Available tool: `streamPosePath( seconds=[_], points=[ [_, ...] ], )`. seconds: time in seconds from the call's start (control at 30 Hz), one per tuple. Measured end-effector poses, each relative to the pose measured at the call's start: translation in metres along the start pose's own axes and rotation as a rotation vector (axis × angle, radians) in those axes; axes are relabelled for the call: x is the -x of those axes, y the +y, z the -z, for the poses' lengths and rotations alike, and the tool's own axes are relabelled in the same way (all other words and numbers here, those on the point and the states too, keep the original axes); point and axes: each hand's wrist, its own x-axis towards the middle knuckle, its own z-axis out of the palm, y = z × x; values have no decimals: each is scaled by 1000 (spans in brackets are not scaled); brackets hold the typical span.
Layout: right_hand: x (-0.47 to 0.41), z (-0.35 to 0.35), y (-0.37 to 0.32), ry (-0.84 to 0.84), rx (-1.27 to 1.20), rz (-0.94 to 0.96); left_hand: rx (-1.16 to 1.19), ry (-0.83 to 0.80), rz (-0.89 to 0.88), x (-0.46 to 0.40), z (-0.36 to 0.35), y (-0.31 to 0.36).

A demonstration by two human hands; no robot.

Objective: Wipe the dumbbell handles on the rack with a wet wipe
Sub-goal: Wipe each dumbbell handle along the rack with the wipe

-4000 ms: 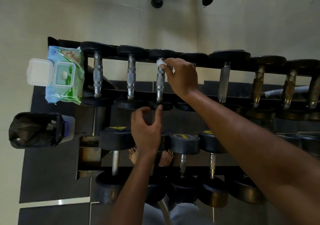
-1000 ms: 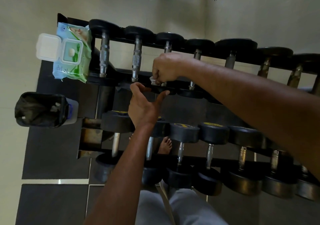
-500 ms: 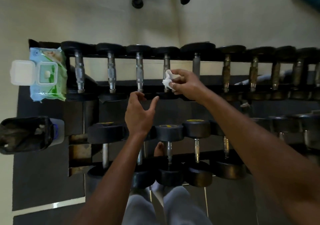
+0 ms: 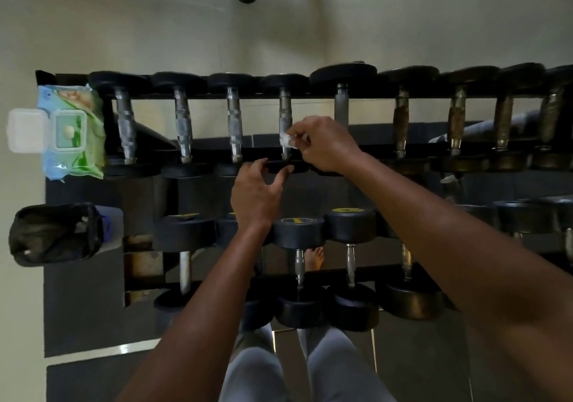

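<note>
A black two-tier rack carries several dumbbells with metal handles. My right hand pinches a crumpled white wet wipe against the lower part of the fourth handle from the left on the top tier. My left hand hovers just below, fingers loosely spread near the front weight head of that dumbbell, holding nothing. The handles further right look rusty and brown.
An open pack of wet wipes lies on the rack's left end. A black-lined bin stands on the floor at the left. The lower tier holds more dumbbells. My legs and a bare foot show below.
My right hand has brought the wipe against the fourth handle. Earlier it wiped the third handle. My left hand moved slightly right along the front rail.
</note>
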Motion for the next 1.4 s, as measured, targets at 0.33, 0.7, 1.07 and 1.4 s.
streamPosePath(
  seconds=[0.33,0.7,1.07,1.4],
  points=[
    [-13,1,20,-137,174,266,75,39,68,5,-9,1],
    [-25,-4,-10,-136,357,253,35,32,56,6,-6,0],
    [-14,-23,8,-101,122,-226,15,12,38,4,-2,1],
    [-9,-25,11,-52,-100,-155,16,15,31,6,0,1]
  ],
)
